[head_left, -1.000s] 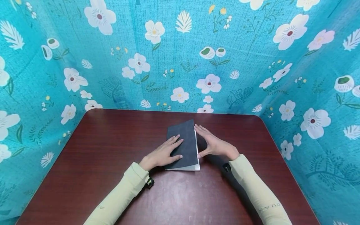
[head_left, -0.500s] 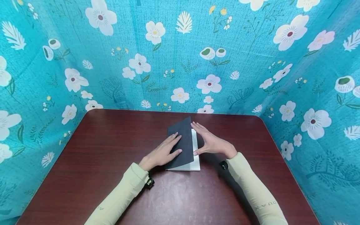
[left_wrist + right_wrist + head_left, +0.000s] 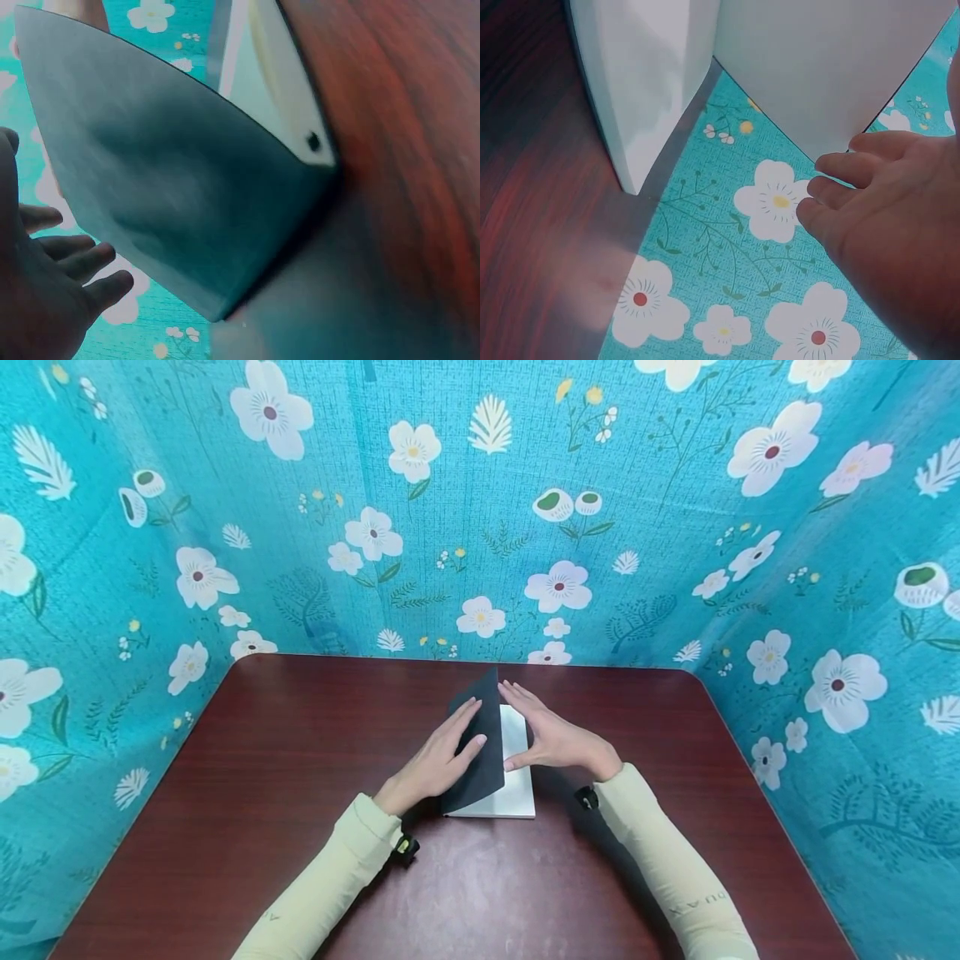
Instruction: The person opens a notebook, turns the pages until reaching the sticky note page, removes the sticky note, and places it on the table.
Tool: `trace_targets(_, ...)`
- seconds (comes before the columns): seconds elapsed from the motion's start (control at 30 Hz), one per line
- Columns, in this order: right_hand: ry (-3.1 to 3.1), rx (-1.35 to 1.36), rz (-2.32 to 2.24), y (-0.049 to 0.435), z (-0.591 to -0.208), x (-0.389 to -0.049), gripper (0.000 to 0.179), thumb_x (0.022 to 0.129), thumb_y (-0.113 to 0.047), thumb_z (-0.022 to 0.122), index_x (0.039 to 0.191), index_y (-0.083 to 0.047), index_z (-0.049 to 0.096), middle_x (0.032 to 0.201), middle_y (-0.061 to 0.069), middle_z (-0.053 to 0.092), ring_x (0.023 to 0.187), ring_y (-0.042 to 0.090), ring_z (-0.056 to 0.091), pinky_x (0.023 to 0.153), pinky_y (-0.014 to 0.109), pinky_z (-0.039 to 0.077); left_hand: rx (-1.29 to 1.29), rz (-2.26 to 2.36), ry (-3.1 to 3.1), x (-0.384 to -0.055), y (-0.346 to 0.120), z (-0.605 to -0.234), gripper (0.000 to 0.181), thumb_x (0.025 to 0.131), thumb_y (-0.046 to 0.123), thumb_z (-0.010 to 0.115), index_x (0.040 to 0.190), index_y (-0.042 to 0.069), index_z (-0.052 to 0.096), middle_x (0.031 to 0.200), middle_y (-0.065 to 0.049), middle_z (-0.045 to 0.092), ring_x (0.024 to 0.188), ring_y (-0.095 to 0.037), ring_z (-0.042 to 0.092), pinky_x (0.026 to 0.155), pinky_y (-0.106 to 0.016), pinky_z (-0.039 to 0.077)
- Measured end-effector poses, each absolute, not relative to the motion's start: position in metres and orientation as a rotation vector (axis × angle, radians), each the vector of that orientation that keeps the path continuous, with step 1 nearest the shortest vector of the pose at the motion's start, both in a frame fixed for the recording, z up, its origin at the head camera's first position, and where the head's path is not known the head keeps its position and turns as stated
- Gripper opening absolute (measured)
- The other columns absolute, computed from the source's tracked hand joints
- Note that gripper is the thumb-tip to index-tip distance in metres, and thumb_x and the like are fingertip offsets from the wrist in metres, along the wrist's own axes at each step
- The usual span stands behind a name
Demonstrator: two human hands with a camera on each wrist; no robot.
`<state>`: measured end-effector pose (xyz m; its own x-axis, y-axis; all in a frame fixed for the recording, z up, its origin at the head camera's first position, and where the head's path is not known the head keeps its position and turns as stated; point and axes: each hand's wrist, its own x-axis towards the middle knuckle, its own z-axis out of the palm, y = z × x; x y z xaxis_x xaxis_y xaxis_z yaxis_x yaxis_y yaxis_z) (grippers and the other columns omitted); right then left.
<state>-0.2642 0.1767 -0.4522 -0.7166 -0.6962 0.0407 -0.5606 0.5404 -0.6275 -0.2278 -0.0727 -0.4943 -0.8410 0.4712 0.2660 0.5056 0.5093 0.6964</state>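
A notebook with a dark grey cover (image 3: 477, 781) lies on the table, its front cover raised at a slant and hinged along the left. White pages (image 3: 519, 795) show under the lifted cover. My left hand (image 3: 435, 760) is at the outer face of the cover, fingers spread and fairly straight. In the left wrist view, its fingertips stand just beside the cover (image 3: 172, 165). My right hand (image 3: 558, 739) has its fingertips and thumb at the cover's free edge, fingers extended. From the right wrist, the cover's pale inner side (image 3: 817, 67) shows, with the fingertips at its corner.
The notebook is on a dark red-brown wooden table (image 3: 315, 718) with rounded far corners. A turquoise floral curtain (image 3: 465, 527) hangs behind the table and along both sides. A small black camera (image 3: 406, 847) is strapped at the left wrist, another camera (image 3: 587, 797) at the right.
The cover has risen and swung leftward, baring more of the white pages. My right hand has moved left with its edge. My left hand has tilted up with the cover, staying nearly in place.
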Motion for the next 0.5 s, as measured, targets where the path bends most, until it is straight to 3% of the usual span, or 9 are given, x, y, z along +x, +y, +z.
trace_targets(0.3, 2.548, -1.1, -0.969, 0.168, -0.451, -0.263, 0.125, 0.078, -0.051, 0.085, 0.165, -0.01, 0.005, 0.172, 0.009, 0.004, 0.158, 0.036, -0.001, 0.121, 0.064, 0.017, -0.794, -1.251, -2.657, -0.225, -0.066, -0.48, 0.068, 0.107, 0.048, 0.041, 0.163, 0.013, 0.024, 0.169, -0.01, 0.022, 0.155, -0.027, 0.025, 0.121, -0.055, 0.027)
trace_targets(0.5, 2.533, -1.115, -0.99, 0.161, -0.451, -0.264, 0.125, 0.079, -0.057, 0.082, 0.165, -0.014, 0.003, 0.172, 0.008, 0.003, 0.158, 0.035, -0.002, 0.121, 0.063, 0.017, -0.755, -1.22, -2.626, -0.228, -0.063, -0.474, 0.067, 0.106, 0.04, 0.051, 0.162, 0.013, 0.026, 0.168, -0.01, 0.026, 0.154, -0.027, 0.027, 0.12, -0.055, 0.029)
